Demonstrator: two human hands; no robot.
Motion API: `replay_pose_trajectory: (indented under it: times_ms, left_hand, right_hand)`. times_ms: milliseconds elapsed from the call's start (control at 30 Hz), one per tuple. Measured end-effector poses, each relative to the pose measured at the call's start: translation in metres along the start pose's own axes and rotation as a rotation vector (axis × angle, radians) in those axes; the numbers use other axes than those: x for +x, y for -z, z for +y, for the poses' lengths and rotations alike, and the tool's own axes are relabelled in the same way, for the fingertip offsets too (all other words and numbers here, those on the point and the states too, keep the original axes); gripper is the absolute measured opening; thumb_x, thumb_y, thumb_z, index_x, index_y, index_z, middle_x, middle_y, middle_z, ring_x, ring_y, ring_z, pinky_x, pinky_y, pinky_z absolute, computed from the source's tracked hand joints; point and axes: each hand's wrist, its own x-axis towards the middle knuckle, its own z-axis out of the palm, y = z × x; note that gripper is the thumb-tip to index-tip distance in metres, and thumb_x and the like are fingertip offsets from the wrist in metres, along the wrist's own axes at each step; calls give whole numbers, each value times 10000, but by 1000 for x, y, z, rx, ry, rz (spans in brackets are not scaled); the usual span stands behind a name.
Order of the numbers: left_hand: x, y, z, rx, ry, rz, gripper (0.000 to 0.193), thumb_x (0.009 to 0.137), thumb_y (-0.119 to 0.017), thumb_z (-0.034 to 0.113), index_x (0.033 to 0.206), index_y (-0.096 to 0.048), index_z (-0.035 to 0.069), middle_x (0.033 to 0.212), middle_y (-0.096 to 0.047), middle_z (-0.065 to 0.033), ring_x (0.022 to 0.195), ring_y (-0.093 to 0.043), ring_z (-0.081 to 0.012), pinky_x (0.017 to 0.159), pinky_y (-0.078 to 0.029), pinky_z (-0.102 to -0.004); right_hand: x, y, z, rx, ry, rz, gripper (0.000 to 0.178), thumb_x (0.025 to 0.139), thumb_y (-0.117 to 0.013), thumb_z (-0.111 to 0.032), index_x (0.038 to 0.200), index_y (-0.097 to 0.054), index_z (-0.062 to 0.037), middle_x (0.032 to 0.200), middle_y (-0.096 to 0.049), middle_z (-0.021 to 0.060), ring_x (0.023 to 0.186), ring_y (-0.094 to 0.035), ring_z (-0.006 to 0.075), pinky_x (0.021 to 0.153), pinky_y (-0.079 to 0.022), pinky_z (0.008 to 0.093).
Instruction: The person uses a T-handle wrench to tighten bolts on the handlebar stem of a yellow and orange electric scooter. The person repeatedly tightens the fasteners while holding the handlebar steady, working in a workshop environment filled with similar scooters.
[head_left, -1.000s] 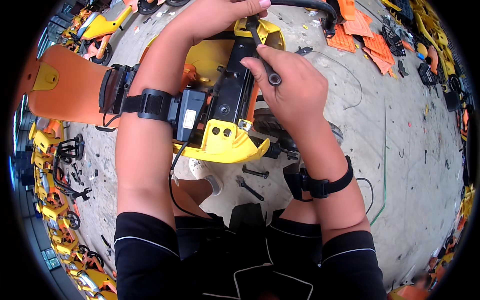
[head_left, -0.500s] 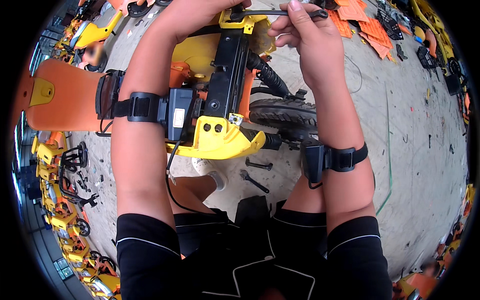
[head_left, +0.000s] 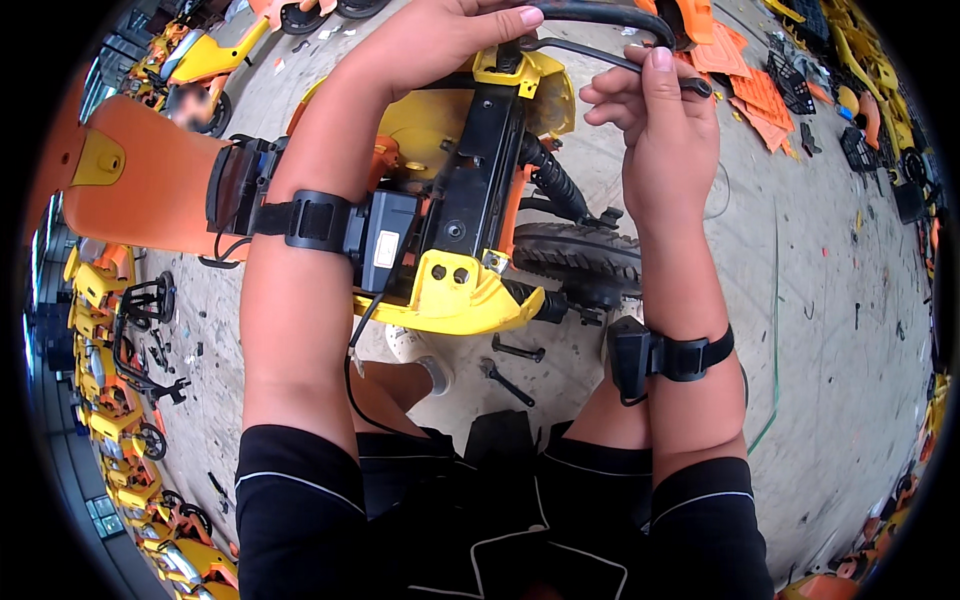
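At the top of the view, my left hand [head_left: 470, 30] reaches over the yellow front bracket [head_left: 535, 75] of a partly stripped scooter. Its thumb lies against a black curved bar [head_left: 610, 14]; its other fingers are partly cut off by the upper edge, but the hand looks closed on the bar. My right hand [head_left: 668, 125] pinches a black wrench [head_left: 590, 52] near its right end between thumb and fingers. The wrench's other end sits at the black post [head_left: 505, 58] above the bracket. A black frame beam [head_left: 475, 165] runs from there down toward me.
A yellow panel [head_left: 470, 300] closes the scooter's near end, beside a black tyre [head_left: 570, 250]. An orange panel [head_left: 150, 185] extends left. On the floor lie an adjustable wrench [head_left: 505, 383] and another black tool [head_left: 518, 348]. Orange parts [head_left: 770, 105] are piled at far right; scooters line the left.
The scooter appears shifted slightly right and lower in view, and the black curved bar now shows. The wrench's right end, with my right hand, has moved right and down.
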Motion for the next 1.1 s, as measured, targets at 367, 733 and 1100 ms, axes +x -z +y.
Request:
replay_pose_trajectory:
  times_ms: [367, 733, 1100]
  left_hand:
    - [5, 5, -16, 195, -165, 9, 447, 1013, -644, 364, 1324, -647, 43, 1064, -693, -25, 1060, -622, -131, 957, -488, -287]
    - [4, 4, -13, 222, -153, 25, 463, 1010, -648, 377, 1333, -644, 47, 1061, -697, -20, 1068, -619, -123, 963, -482, -285]
    - [6, 6, -18, 270, -203, 22, 472, 1012, -639, 387, 1338, -644, 45, 1061, -694, -20, 1062, -615, -126, 964, -478, -283]
  right_hand:
    - [-38, -20, 13, -704, 366, -37, 255, 898, -793, -271, 1033, -718, -68, 844, -744, 46, 709, -697, 137, 634, -547, 274]
    - [-41, -29, 18, -1155, 828, -144, 306, 788, -834, -299, 988, -723, -97, 725, -662, 19, 640, -645, 198, 543, -492, 321]
    - [0, 1, 12, -15, -201, 33, 378, 1063, -560, -330, 1094, -593, 45, 836, -704, 135, 736, -704, 194, 583, -559, 288]
